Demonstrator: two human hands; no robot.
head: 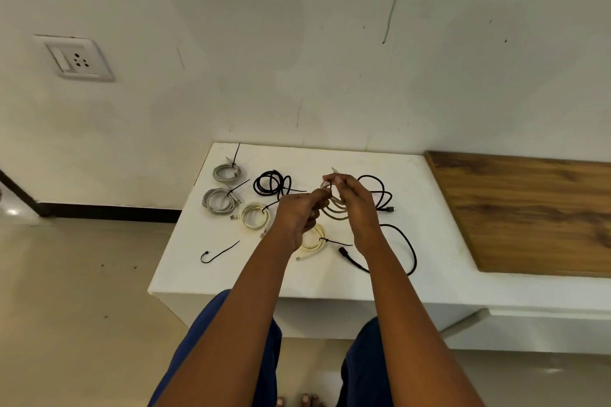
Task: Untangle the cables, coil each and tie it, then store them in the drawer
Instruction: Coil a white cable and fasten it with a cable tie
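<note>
A pale grey-beige cable [334, 210] hangs in several loose loops above the white table [429, 208], held up between both hands. The right hand [355, 200] curls its fingers around the upper part of the loops, with a short light end of the cable sticking up just above its fingertips. The left hand [299, 213] sits just beside it, fingers bent and pinching the same cable near the top of the coil. Both forearms reach forward from the bottom of the view, the hands almost touching over the middle of the table. Below and around them lie tied coils: two grey coils [220, 188] at the far left, a black coil [271, 183] beside them, a cream coil [254, 215] left of the left hand, and another cream coil [312, 239] under the wrists, each bound with a black tie. A loose black cable [398, 241] winds across the table to the right of the hands, and a spare black tie [218, 253] lies near the left edge.
</note>
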